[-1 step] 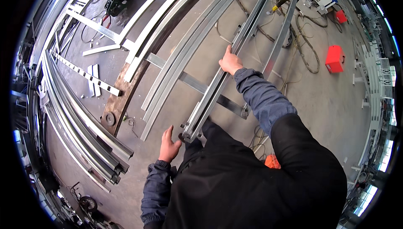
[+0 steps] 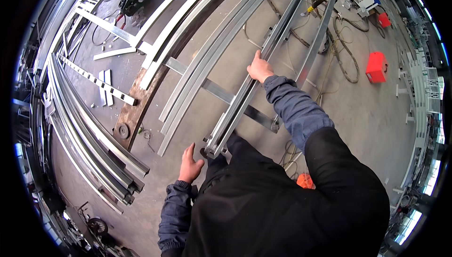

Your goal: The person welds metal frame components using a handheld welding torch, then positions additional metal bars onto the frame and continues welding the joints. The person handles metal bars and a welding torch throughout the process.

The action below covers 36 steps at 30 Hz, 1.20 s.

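Observation:
Long metal rails (image 2: 243,97) lie side by side as a narrow bundle, running from in front of my body toward the far side. My right hand (image 2: 260,70) is over the bundle, closed on a rail at about mid-length. Its thumb is at the left edge and its index finger points away from me; the other fingers are mostly hidden. By the near end of the bundle, my left hand (image 2: 190,165) is raised and holds nothing, with thumb and fingers apart. A small dark bracket-like piece (image 2: 205,140) shows at that end.
Flat crossbars (image 2: 217,90) lie under the rails. More metal profiles (image 2: 181,101) lie to the left, and a pile of metal tubes (image 2: 89,130) at far left. A wooden plank (image 2: 136,106) bears a round disc (image 2: 123,131). At right are cables (image 2: 346,59) and a red box (image 2: 375,67).
The whole view has shifted very slightly. Both hands stay in nearly the same place beside and on the rails.

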Tool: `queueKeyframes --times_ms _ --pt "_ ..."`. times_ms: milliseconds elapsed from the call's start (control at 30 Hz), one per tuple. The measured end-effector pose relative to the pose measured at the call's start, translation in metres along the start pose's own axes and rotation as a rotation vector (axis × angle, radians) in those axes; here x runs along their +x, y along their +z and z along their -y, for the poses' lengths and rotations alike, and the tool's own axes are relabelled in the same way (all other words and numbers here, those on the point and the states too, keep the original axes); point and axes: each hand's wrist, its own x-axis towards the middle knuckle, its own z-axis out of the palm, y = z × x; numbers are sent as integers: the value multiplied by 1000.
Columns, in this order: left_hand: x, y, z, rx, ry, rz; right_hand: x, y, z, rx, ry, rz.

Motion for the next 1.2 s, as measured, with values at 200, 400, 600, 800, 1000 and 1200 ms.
queueKeyframes --times_ms 200,400,600,800,1000,1200 --pt "-27 35 34 31 -28 52 15 17 15 -31 27 75" --pt "-27 57 38 -149 -54 114 5 30 22 178 33 127" --pt "-29 42 20 -205 1 84 -8 25 24 225 52 140" --pt "-25 33 50 -78 -23 -296 -34 2 35 219 -75 167" --pt "-1 -43 48 469 -36 -766 -56 20 28 191 -275 -36" --pt "47 -83 88 514 -301 -239 -59 59 51 697 -252 176"
